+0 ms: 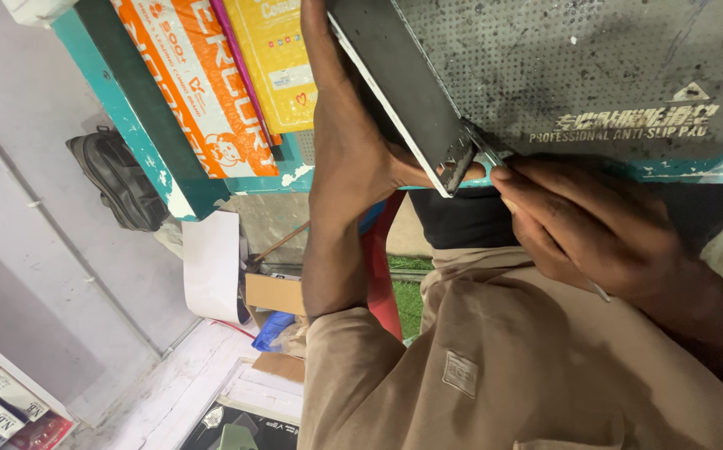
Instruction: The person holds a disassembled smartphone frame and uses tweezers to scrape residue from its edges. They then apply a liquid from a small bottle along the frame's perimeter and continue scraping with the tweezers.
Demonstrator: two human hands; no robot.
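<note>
The left hand [353,158] pinches a thin, flat phone [403,92] by its long edges, tilted on edge over the dark perforated mat [595,67] at the table's near rim. The right hand [586,225], fingers pressed together, pinches slim metal tweezers [485,157] whose tips meet the phone's lower corner. The phone looks light, stiff and fragile, with smooth, slippery faces; its edges seem the safest hold.

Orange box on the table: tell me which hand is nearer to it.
Left. The left hand grips a flat dark device right of the orange box; the right hand holds a metal tool farther right.
</note>
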